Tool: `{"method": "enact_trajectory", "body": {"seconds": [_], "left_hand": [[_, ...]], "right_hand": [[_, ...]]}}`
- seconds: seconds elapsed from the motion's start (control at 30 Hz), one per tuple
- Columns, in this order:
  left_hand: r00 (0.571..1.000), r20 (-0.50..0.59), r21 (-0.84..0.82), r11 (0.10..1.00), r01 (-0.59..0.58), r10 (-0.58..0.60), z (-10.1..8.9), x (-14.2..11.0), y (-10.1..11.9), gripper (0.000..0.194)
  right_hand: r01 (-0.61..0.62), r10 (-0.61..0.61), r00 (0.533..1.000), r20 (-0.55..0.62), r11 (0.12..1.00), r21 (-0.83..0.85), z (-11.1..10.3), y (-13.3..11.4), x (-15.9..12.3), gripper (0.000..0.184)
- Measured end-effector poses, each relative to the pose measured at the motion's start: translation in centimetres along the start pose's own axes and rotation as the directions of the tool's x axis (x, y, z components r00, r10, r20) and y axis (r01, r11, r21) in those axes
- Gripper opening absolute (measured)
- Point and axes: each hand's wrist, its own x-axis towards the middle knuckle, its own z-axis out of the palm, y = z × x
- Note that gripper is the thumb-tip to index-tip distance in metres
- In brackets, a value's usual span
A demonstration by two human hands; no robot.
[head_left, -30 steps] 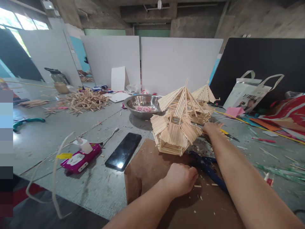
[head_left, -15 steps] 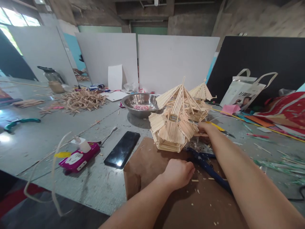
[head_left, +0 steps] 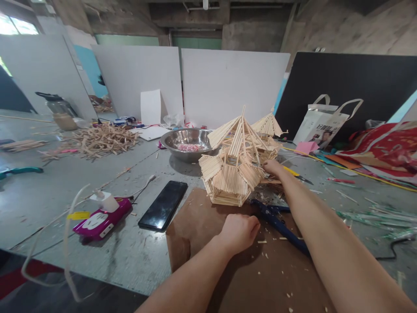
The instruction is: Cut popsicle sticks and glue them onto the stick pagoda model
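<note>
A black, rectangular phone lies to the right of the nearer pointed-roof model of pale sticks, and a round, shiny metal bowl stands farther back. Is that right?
Not quite: the head view shows the black, rectangular phone to the left of the nearer pointed-roof model of pale sticks; the round, shiny metal bowl does stand farther back.

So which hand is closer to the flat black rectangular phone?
Left. The left hand is to the right of the phone; the right hand is farther away, at the right side of the nearer pointed-roof, pale wooden-stick model.
</note>
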Motion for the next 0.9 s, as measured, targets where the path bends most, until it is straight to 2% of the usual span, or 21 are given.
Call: {"method": "enact_trajectory", "body": {"seconds": [0.13,0.23,0.37,0.43,0.5,0.6,0.7,0.8,0.9], "left_hand": [[0.999,-0.035,0.015,1.0,0.002,-0.002,0.1,0.1,-0.1,0.027],[0.998,-0.058,0.004,1.0,0.004,-0.003,0.0,0.2,-0.1,0.028],[0.994,-0.106,-0.04,0.999,0.033,-0.037,-0.3,0.2,0.0,0.032],[0.99,-0.131,-0.065,0.997,0.049,-0.057,-0.5,0.2,0.1,0.035],[0.986,-0.152,-0.085,0.995,0.056,-0.068,-0.6,0.3,0.1,0.038],[0.979,-0.187,-0.142,0.988,0.055,-0.081,-0.8,0.4,0.0,0.041],[0.97,-0.219,-0.251,0.967,0.049,-0.106,-0.8,0.5,0.0,0.041],[0.971,-0.217,-0.376,0.927,0.008,-0.097,-0.7,0.5,0.1,0.041],[0.99,-0.13,-0.474,0.881,-0.011,-0.057,-0.3,0.5,0.2,0.043]], "right_hand": [[-0.03,0.057,0.982,-0.181,0.988,0.151,-0.8,0.5,-0.6,0.02],[-0.024,0.112,0.939,-0.325,0.964,0.264,-1.4,0.6,-1.9,0.024],[0.023,0.179,0.881,-0.438,0.908,0.419,-2.2,0.6,-4.7,0.027],[0.07,0.224,0.858,-0.462,0.84,0.538,-2.5,0.7,-6.7,0.026],[0.192,0.302,0.83,-0.469,0.634,0.749,-2.7,0.9,-9.4,0.018],[0.319,0.305,0.836,-0.456,0.407,0.856,-2.8,0.8,-13.8,0.01],[0.342,0.171,0.905,-0.389,0.25,0.906,-2.0,0.0,-17.6,0.01],[0.313,0.032,0.946,-0.323,0.168,0.935,-0.4,-1.4,-19.7,0.011],[0.299,-0.056,0.954,-0.294,0.184,0.936,1.3,-2.7,-20.3,0.013]]}}
